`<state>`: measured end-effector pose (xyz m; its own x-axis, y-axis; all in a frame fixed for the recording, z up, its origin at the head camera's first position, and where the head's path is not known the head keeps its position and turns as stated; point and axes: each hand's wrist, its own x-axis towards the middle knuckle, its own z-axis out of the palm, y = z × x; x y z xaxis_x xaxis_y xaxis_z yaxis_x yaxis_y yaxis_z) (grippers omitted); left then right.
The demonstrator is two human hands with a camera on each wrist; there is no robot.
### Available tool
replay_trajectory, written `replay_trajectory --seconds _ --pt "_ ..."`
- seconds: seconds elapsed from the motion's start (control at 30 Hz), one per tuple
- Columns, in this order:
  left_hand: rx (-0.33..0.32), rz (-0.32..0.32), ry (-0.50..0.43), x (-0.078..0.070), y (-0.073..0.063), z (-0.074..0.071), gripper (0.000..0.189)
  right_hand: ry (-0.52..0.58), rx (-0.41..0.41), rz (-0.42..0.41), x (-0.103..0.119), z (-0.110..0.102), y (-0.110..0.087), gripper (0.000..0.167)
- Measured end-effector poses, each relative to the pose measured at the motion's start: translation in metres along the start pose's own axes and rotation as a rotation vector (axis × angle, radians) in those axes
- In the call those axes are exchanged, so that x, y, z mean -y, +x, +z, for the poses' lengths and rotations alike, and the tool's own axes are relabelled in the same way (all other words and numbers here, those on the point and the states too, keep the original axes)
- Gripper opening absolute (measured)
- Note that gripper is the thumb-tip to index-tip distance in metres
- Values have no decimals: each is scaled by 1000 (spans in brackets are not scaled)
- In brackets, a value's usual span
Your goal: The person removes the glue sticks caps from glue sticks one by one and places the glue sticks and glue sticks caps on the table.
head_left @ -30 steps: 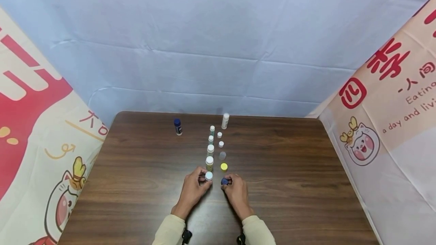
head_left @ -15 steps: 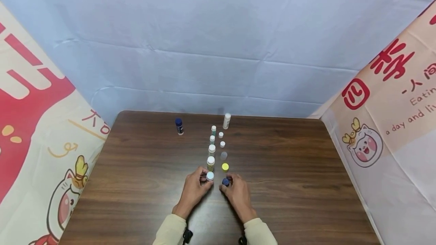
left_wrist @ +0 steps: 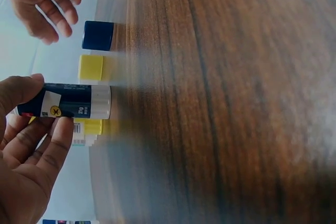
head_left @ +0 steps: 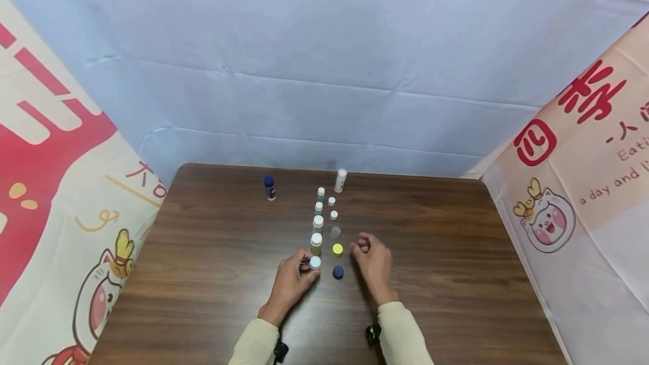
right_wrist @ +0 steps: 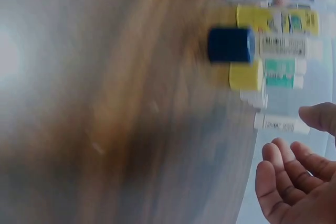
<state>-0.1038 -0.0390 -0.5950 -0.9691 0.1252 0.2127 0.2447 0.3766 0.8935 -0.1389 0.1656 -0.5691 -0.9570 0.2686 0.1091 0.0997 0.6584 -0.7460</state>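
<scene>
My left hand (head_left: pixel 289 283) holds a navy glue stick (left_wrist: pixel 73 101) with a white base, standing upright at the near end of a row. Its top (head_left: pixel 315 262) looks white and uncapped. Right of it a navy cap (head_left: pixel 338 272) stands on the table by itself. My right hand (head_left: pixel 374 263) is off to the right, holding nothing, its fingers loosely bent in the right wrist view. Beyond the held stick stand a yellow-labelled glue stick (head_left: pixel 316 244) and several smaller ones. Beside them are a yellow cap (head_left: pixel 337 250), a clear cap (head_left: pixel 336 232) and two white caps (head_left: pixel 333 215).
A navy-capped glue stick (head_left: pixel 270 188) stands at the back left of the brown wooden table (head_left: pixel 431 275). A white glue stick (head_left: pixel 341 181) stands near the back edge. Cloth hangings (head_left: pixel 324 72) rise behind the table and on both sides.
My right hand has let go of the navy cap and moved right and farther back, leaving the cap on the table. My left hand still holds the glue stick. The view has shifted slightly.
</scene>
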Motion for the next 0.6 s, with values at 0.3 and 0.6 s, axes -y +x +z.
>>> replay_trajectory --seconds 0.3,0.6 --pt "4 -17 3 3 -1 -1 31 6 -25 -35 1 -6 48 36" --pt "12 -25 -8 1 -1 -1 30 -76 32 -134 9 1 82 42"
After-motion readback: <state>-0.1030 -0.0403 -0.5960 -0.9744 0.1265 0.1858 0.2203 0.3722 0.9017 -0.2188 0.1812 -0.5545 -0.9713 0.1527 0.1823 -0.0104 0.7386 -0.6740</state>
